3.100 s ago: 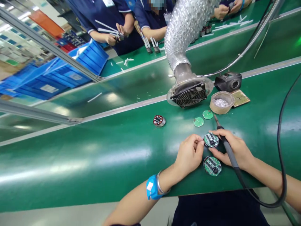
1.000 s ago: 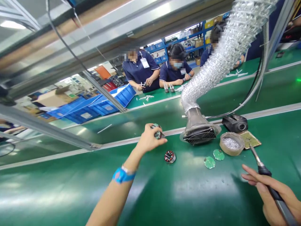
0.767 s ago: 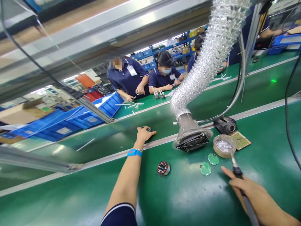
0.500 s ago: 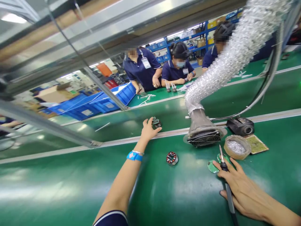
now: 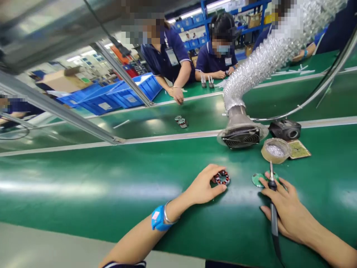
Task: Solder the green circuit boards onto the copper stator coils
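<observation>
My left hand, a blue strap at its wrist, has its thumb and fingers closed round the sides of a motor stator. This stator is a small ring with red and dark windings, and it is on the green bench. In my right hand is a soldering iron, its tip pointing away from me. Under the fingertips of that hand lie round green circuit boards, partly hidden. Farther off, parts with green tops sit on the strip behind the metal rail.
A fume extractor nozzle hangs from a silver duct. Beside it are a dish of solder-like shiny bits, a yellowish pad and a black holder. Co-workers and blue bins are across the line.
My left hand has left the green-topped parts beyond the rail, come nearer and closed on the stator, which is now farther right. My right hand keeps the soldering iron. The view has tilted down.
</observation>
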Available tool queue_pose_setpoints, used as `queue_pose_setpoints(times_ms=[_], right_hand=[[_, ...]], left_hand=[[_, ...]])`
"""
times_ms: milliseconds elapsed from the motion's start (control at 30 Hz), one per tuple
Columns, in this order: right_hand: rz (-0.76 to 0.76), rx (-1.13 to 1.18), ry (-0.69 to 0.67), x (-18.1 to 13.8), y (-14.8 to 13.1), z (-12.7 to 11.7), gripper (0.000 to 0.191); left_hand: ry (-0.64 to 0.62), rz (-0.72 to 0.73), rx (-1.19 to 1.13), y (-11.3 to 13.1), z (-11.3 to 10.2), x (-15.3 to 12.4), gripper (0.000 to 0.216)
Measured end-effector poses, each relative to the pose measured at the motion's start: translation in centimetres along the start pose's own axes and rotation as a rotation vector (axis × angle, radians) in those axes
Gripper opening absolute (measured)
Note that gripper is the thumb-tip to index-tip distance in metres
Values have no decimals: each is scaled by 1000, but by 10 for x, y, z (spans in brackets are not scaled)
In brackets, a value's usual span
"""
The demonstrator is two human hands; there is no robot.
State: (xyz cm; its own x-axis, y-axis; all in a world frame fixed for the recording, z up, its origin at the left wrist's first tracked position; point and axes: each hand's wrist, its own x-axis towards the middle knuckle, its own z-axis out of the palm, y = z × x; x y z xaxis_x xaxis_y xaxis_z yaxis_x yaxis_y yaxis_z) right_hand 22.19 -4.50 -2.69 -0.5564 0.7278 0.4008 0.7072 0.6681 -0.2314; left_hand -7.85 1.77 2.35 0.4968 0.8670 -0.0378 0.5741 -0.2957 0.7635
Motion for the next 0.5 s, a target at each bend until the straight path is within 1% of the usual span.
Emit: queue_pose_setpoints(times_ms=[67, 100, 200, 300, 367, 433, 500], right_hand=[[13, 87, 60, 6, -5, -3, 31], [16, 138, 90, 10, -8, -5, 34], [39, 253, 128, 19, -20, -8, 43], [69, 310, 139, 22, -29, -9, 43], [78, 321, 145, 22, -32, -8, 42], [73, 325, 153, 21, -32, -8, 41], [72, 335, 158, 20, -31, -7, 40]], left_hand=[[-80, 5, -67, 19, 22, -4, 60], [-107, -2, -111, 28, 32, -5, 62], [-157, -82, -266, 45, 50, -5, 63], [-246, -217, -331, 48, 52, 0, 53], [-324, -256, -349, 46, 47, 3, 48], [-421, -292, -436, 43, 44, 5, 47], [-503, -360, -564, 39, 43, 6, 51]])
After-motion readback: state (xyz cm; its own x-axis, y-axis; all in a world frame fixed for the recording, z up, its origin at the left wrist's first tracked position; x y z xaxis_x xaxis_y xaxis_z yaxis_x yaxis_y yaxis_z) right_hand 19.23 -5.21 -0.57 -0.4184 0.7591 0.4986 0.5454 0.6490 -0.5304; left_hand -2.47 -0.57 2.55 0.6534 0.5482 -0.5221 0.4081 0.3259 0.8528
